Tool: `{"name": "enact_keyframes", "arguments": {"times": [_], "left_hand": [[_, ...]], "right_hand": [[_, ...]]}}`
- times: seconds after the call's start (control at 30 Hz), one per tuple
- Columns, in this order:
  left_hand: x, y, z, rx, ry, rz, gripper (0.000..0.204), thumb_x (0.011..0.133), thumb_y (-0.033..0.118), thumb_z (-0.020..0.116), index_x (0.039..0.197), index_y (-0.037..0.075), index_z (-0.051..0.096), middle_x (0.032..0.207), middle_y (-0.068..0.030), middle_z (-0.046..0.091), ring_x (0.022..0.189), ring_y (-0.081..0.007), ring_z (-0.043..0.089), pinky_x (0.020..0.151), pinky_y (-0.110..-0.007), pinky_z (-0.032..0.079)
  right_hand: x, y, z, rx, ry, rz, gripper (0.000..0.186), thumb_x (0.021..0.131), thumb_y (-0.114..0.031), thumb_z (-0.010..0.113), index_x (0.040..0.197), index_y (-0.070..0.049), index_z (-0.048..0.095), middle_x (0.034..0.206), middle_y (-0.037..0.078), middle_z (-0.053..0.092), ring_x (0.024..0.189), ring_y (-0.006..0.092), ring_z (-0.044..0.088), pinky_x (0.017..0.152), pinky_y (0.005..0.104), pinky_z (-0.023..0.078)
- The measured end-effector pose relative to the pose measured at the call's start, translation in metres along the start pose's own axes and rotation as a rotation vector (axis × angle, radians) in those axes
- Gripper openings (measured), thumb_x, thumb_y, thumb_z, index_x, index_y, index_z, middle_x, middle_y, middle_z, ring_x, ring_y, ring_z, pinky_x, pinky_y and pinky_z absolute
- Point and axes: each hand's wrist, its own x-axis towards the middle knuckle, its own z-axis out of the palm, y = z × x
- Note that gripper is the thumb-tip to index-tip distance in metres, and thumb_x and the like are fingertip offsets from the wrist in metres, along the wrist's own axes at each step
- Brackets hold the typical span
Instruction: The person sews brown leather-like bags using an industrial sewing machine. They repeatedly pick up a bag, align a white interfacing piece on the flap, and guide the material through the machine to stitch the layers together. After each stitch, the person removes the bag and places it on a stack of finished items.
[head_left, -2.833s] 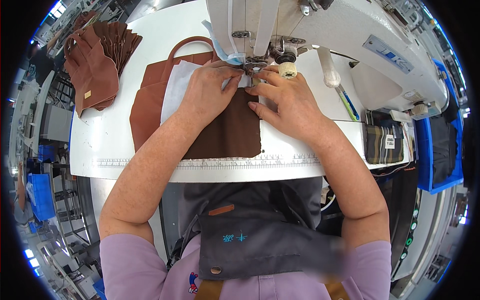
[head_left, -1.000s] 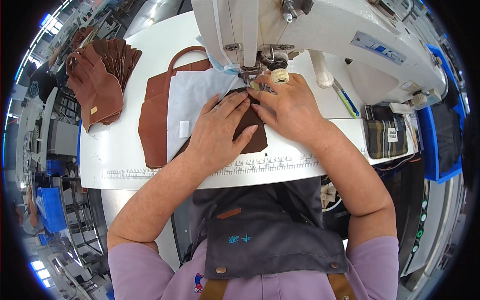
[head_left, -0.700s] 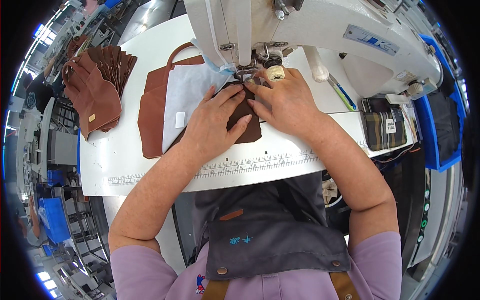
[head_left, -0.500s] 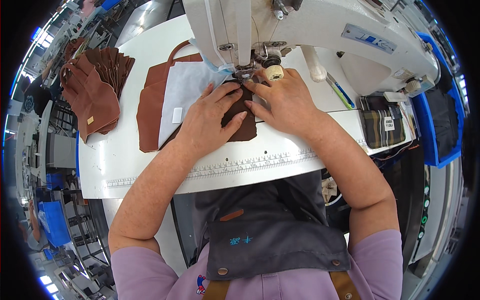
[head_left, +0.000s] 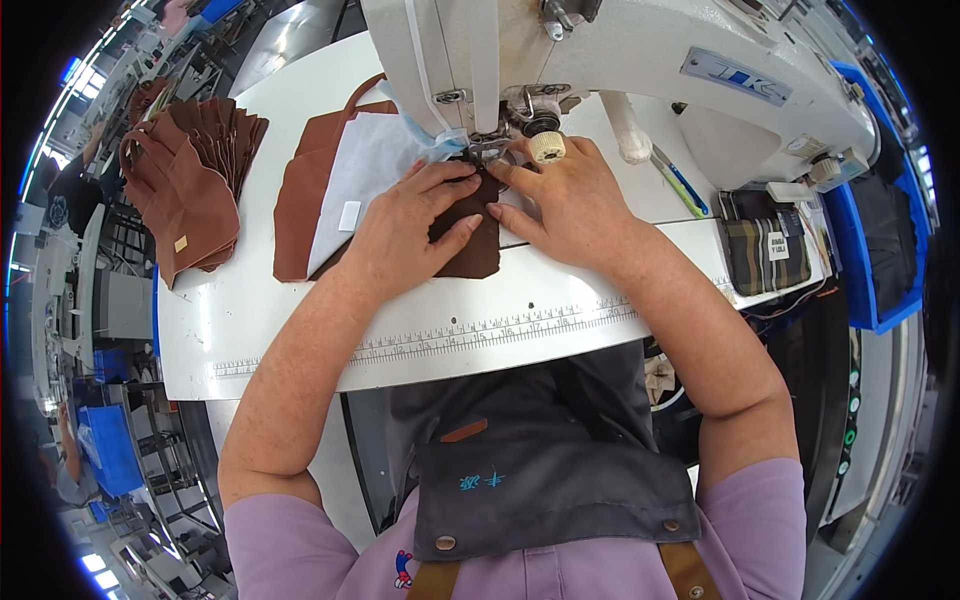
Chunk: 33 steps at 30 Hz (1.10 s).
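Note:
Under the presser foot (head_left: 488,148) of a white sewing machine (head_left: 620,50) lies a dark brown fabric piece (head_left: 475,245). My left hand (head_left: 410,225) presses on it with fingers spread, their tips just left of the foot. My right hand (head_left: 570,200) rests with fingers apart at the piece's right edge, fingertips close to the foot and partly hidden by the machine. Beneath and left of the work are a white lining piece (head_left: 355,165) with a small white label (head_left: 349,216) and a red-brown bag panel (head_left: 298,215) with a loop handle.
A stack of brown bag pieces (head_left: 182,200) sits on the table (head_left: 230,320) at left. At right are pens (head_left: 680,180), a plaid pouch (head_left: 760,265) and a blue bin (head_left: 890,310) of dark fabric. Co-workers (head_left: 75,185) and equipment show at far left.
My left hand has gone from bunched fingers by the foot to spread on the dark piece. Over the last second, the fabric and both hands have shifted forward into the machine.

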Motion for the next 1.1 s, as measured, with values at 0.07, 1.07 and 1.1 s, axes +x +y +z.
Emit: {"name": "enact_keyframes", "arguments": {"times": [0.07,1.07,1.1], "left_hand": [[0.003,-0.009,-0.004,-0.036,-0.019,0.019,0.036,0.09,0.018,0.07,0.123,0.004,0.069,0.132,-0.0105,0.064,0.12,-0.0318,0.063,0.115,-0.043,0.042],[0.016,-0.007,-0.004,-0.091,0.047,-0.05,0.025,0.081,0.003,0.074,0.106,0.005,0.077,0.113,-0.0131,0.073,0.099,-0.0251,0.07,0.087,-0.034,0.056],[0.016,-0.007,-0.003,-0.104,0.041,-0.053,0.024,0.082,0.003,0.073,0.105,0.005,0.077,0.113,-0.0124,0.073,0.1,-0.0253,0.07,0.087,-0.034,0.056]], "right_hand": [[-0.001,0.0,0.0,0.001,-0.009,0.005,0.044,0.089,-0.041,0.069,0.119,-0.009,0.073,0.111,0.014,0.063,0.114,0.0273,0.057,0.097,0.0414,0.048],[0.005,0.007,-0.001,0.181,0.021,-0.024,0.028,0.083,-0.022,0.074,0.108,-0.01,0.075,0.094,0.008,0.061,0.097,0.026,0.058,0.086,0.0399,0.042],[0.004,0.007,-0.001,0.179,0.027,-0.022,0.027,0.083,-0.022,0.074,0.108,-0.01,0.075,0.094,0.008,0.061,0.097,0.0261,0.058,0.086,0.04,0.042]]}}
